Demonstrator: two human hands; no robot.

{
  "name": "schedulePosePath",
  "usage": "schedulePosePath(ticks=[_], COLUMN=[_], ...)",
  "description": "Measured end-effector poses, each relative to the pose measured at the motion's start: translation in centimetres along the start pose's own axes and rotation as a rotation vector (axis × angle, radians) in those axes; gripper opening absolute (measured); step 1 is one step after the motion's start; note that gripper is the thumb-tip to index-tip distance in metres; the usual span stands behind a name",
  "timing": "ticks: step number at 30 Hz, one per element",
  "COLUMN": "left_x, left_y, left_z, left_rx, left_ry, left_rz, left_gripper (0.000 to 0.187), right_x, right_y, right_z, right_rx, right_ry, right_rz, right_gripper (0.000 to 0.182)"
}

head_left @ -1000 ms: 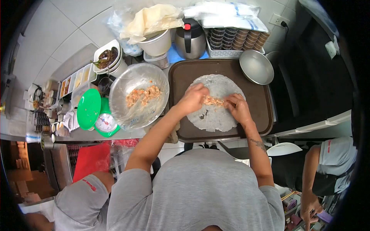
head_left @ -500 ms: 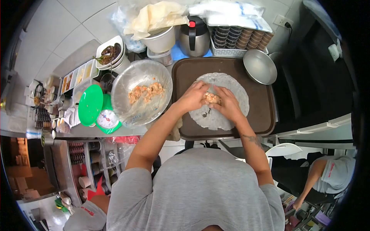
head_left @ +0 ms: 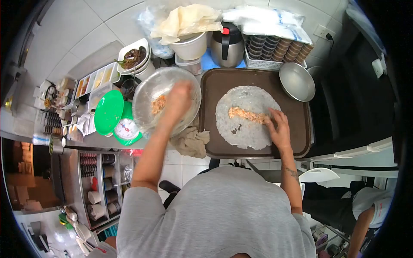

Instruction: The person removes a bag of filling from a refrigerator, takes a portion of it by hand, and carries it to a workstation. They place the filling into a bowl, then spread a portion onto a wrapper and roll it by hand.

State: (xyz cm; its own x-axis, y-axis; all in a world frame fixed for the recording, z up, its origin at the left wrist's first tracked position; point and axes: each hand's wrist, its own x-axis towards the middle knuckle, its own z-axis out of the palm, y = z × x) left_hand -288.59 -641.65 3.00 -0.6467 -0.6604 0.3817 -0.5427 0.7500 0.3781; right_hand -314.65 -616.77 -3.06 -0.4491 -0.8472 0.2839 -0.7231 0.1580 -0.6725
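A round translucent wrapper (head_left: 251,133) lies on a brown tray (head_left: 211,146). Across its middle runs a strip of orange-pink filling (head_left: 247,115). My right hand (head_left: 279,128) touches the right end of that strip with thumb and fingers apart, holding nothing. Over the right part of a plastic-lined metal bowl (head_left: 146,99) is my left hand (head_left: 181,95), blurred by motion, so its fingers cannot be made out. More filling (head_left: 158,104) sits in the bowl, left of that hand.
Left of the bowl stand a green scale (head_left: 127,129) and containers. Behind the tray are a steel jug (head_left: 226,45), stacked lids and a metal bowl (head_left: 297,81). A cloth (head_left: 191,142) lies between bowl and tray. Another person's arm (head_left: 360,232) shows lower right.
My left hand has gone from the wrapper to the bowl. My right hand has moved right along the filling, which is now a longer strip. The camera view has shifted slightly.
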Motion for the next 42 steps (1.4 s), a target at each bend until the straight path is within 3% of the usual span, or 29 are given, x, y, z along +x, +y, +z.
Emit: schedulePosePath(ticks=[2,5,8,11,17,20,23,27,30,32,34,38,42], left_x=[-0.6,-1.7,-2.3,-2.2,-2.1,-1.5,-0.7,1.2,1.8,1.5,0.8,-0.7,0.6], left_y=[-3.7,-5.8,-7.1,-7.2,-8.1,-9.5,-7.7,0.1,6.0,8.8,11.5,14.7,12.6], left_z=[-1.1,-0.1,1.7,1.9,1.0,0.3,-1.3,-2.4,1.1,5.2,10.7,14.8,10.9], left_rx=[0.145,0.197,0.134,0.157,-0.072,-0.577,-0.911,-0.946,-0.881,-0.663,-0.400,-0.346,-0.479], left_ry=[-0.185,-0.260,-0.133,-0.094,-0.112,-0.232,-0.207,-0.291,-0.380,-0.462,-0.333,-0.291,-0.266], left_rz=[-0.069,-0.176,-0.148,-0.132,-0.295,-0.620,-0.629,-0.414,-0.217,-0.033,0.341,0.369,0.322], left_gripper=[0.025,0.028,0.012,0.009,0.009,0.006,0.009,0.005,0.007,0.012,0.015,0.017,0.020], right_x=[-0.3,-0.6,-0.8,-1.0,-0.9,-0.8,-0.5,-0.3,-0.3,-0.2,-0.2,-0.4,-0.7], right_y=[0.5,0.8,0.8,0.6,0.8,1.4,1.9,2.7,1.0,0.8,0.7,1.7,2.7], right_z=[-0.6,-0.8,-0.5,-0.3,-0.3,0.1,0.4,0.4,-0.5,-0.4,-0.1,0.7,-0.1], right_rx=[0.023,-0.021,-0.015,-0.011,0.030,-0.023,-0.040,-0.059,0.031,0.100,0.110,0.028,0.095], right_ry=[0.037,0.040,-0.004,-0.052,-0.011,-0.003,-0.011,-0.021,0.014,0.043,0.061,0.051,-0.019], right_rz=[0.044,0.044,0.001,0.043,-0.019,-0.054,-0.038,-0.065,-0.044,0.007,0.033,0.036,0.052], right_gripper=[0.036,0.039,0.044,0.047,0.042,0.036,0.031,0.029,0.027,0.025,0.023,0.019,0.031])
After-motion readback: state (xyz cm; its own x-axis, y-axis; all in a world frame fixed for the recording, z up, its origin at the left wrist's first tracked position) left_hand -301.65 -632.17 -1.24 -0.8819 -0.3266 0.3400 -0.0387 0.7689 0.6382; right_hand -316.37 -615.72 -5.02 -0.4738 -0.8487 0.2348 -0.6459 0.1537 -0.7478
